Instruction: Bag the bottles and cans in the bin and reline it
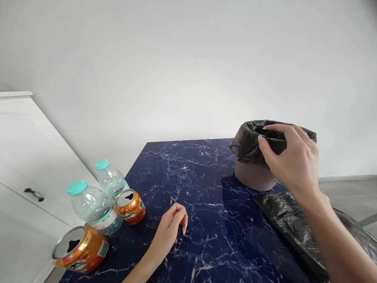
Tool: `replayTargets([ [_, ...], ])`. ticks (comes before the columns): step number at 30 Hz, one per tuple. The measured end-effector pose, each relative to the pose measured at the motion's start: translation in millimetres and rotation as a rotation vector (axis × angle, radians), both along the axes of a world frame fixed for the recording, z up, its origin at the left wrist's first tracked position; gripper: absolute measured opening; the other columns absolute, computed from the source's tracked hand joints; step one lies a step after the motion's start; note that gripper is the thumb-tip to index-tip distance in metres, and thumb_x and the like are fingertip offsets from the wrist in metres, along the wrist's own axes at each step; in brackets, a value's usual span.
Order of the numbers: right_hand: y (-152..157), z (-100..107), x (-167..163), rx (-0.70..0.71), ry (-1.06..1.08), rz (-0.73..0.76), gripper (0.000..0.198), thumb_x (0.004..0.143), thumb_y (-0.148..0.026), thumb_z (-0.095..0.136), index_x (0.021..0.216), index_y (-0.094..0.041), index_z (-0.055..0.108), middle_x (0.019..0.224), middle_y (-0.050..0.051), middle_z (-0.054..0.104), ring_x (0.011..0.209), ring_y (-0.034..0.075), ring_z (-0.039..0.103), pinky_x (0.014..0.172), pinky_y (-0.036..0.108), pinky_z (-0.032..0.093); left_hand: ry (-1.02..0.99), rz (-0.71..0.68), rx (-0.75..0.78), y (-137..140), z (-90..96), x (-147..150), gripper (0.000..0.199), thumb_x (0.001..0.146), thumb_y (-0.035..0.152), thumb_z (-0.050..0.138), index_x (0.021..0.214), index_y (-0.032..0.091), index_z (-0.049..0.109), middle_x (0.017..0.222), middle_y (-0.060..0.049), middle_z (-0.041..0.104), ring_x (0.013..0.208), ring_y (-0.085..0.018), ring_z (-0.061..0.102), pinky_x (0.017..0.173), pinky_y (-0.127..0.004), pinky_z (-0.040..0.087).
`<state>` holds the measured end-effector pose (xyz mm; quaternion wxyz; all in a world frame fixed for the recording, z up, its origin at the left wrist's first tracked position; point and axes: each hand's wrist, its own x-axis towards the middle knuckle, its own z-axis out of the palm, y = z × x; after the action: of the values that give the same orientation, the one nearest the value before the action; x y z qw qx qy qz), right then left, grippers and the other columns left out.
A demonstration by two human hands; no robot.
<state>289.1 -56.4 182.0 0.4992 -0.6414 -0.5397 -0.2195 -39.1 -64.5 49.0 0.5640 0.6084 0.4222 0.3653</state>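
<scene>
My right hand [294, 157] is raised at the mouth of a small bin [255, 176] lined with a black bin bag [246, 147]. Its thumb and forefinger are spread apart over the bag's rim, with nothing seen between them; the other fingers are mostly hidden. My left hand [172, 222] rests low over the blue marbled table [188, 169], its fingers curled in together and no object showing in them. To its left stand two opened orange soda cans, a nearer can [81, 251] and a farther can [130, 208].
Two clear plastic bottles with turquoise caps, a front bottle [92, 208] and a back bottle [111, 179], stand upright beside the cans. Folded black plastic [282, 212] lies on the table's right side, under my right forearm. A white cabinet [35, 157] is at the left.
</scene>
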Motion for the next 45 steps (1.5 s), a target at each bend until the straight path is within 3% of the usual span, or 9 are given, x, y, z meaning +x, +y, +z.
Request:
replayTargets([
  [5,9,-9,23,-0.145,-0.036,-0.051,0.046,0.101,-0.053,0.06,0.132,-0.021,0.072,0.134,0.02,0.073,0.134,0.047,0.059,0.115,0.073,0.042,0.034,-0.006,-0.013,0,1.1,0,0.049,0.103,0.065,0.053,0.08,0.023,0.05,0.072,0.003,0.054,0.062,-0.015,0.05,0.072,-0.033,0.043],
  [13,22,-22,36,-0.141,-0.16,-0.067,0.044,0.106,-0.055,0.053,0.12,-0.019,0.077,0.102,0.016,0.079,0.121,0.043,0.067,0.118,0.073,0.037,0.071,0.009,-0.034,1,5.3,1,0.054,0.099,0.072,0.055,0.078,0.023,0.05,0.069,0.003,0.053,0.06,-0.015,0.048,0.071,-0.033,0.042],
  [19,27,-23,42,-0.111,-0.203,-0.06,0.036,0.105,-0.05,0.057,0.115,-0.021,0.077,0.102,0.014,0.08,0.111,0.038,0.072,0.12,0.069,0.039,0.084,0.012,-0.039,1,6.1,1,0.054,0.099,0.073,0.056,0.077,0.024,0.051,0.068,0.003,0.053,0.06,-0.016,0.049,0.071,-0.033,0.042],
  [33,17,-7,2,-0.084,-0.163,0.238,0.021,0.106,-0.043,0.061,0.108,-0.027,0.075,0.105,0.007,0.082,0.099,0.029,0.075,0.117,0.063,0.047,0.056,0.037,-0.039,1,2.0,-1,0.055,0.098,0.075,0.055,0.079,0.024,0.051,0.067,0.002,0.053,0.058,-0.016,0.048,0.068,-0.033,0.043],
  [45,-8,7,-30,-0.159,-0.199,0.591,0.018,0.108,-0.041,0.064,0.11,-0.027,0.074,0.107,0.005,0.081,0.101,0.026,0.076,0.119,0.06,0.05,-0.089,0.181,-0.028,-1,4.7,-3,0.047,0.104,0.062,0.056,0.078,0.022,0.053,0.065,0.002,0.051,0.059,-0.015,0.044,0.064,-0.032,0.042],
])
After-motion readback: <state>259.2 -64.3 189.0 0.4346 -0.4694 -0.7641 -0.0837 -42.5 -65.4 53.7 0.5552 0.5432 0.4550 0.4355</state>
